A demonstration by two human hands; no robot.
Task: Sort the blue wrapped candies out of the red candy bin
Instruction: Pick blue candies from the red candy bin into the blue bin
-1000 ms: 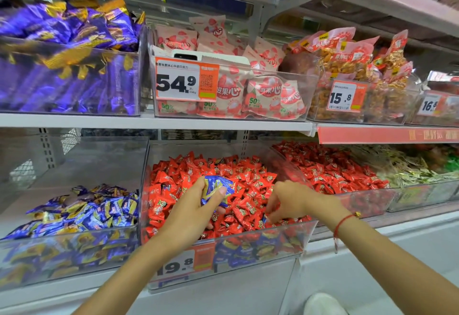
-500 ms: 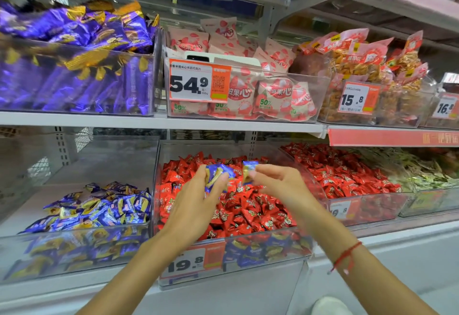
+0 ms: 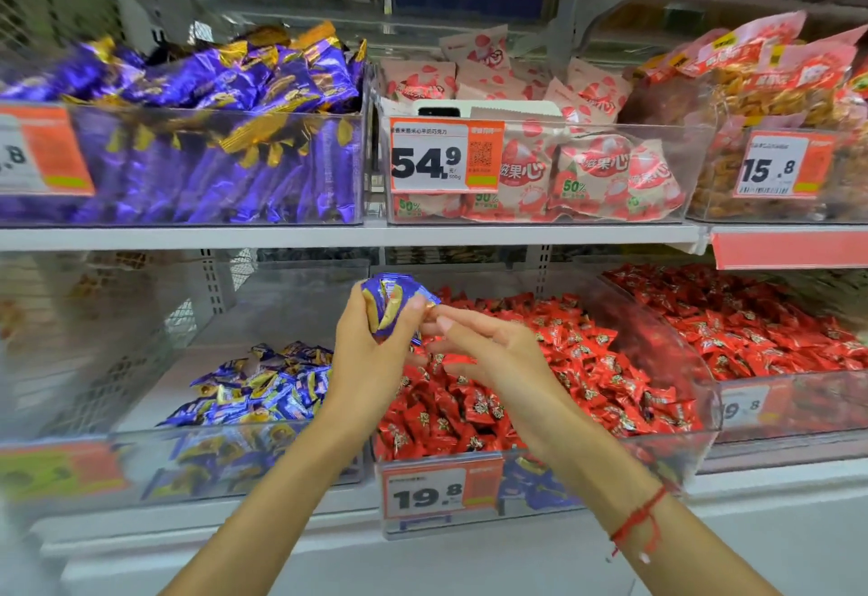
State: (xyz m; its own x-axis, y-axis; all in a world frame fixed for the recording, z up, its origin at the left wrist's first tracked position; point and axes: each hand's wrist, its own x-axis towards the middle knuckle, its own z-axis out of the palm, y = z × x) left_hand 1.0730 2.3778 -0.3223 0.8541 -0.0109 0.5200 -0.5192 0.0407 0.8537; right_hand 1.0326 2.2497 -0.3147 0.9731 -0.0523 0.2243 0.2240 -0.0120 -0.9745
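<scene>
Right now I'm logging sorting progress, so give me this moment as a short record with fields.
left hand: left hand holds a bunch of blue candies above the bins
right hand: right hand with fingers extended, fingertips at the bunch
red bin: red bin full of red candies; blue wrappers show through its front wall
blue bin: blue bin to the left, partly filled
price tag on red bin: 19.8
</scene>
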